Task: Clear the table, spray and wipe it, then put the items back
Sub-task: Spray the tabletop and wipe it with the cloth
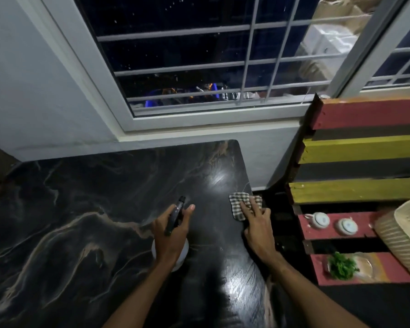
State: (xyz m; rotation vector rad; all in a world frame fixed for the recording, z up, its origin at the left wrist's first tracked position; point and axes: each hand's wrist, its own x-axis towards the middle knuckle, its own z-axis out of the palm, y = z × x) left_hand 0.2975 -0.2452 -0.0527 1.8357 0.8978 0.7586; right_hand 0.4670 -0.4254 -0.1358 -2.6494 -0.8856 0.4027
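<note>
The black marble-patterned table (81,209) fills the lower left, its top bare and glossy. My left hand (173,233) grips a spray bottle (176,215) with a black head and white body, nozzle pointing away over the table's middle. My right hand (256,223) presses a checked cloth (240,204) flat on the table near its right edge, fingers spread over it.
A painted pallet rack (355,147) stands right of the table. On its lower slats sit two small white lidded pots (317,220), a green plant in a glass dish (341,266) and a cream basket (405,235). A barred window (199,67) rises behind the table.
</note>
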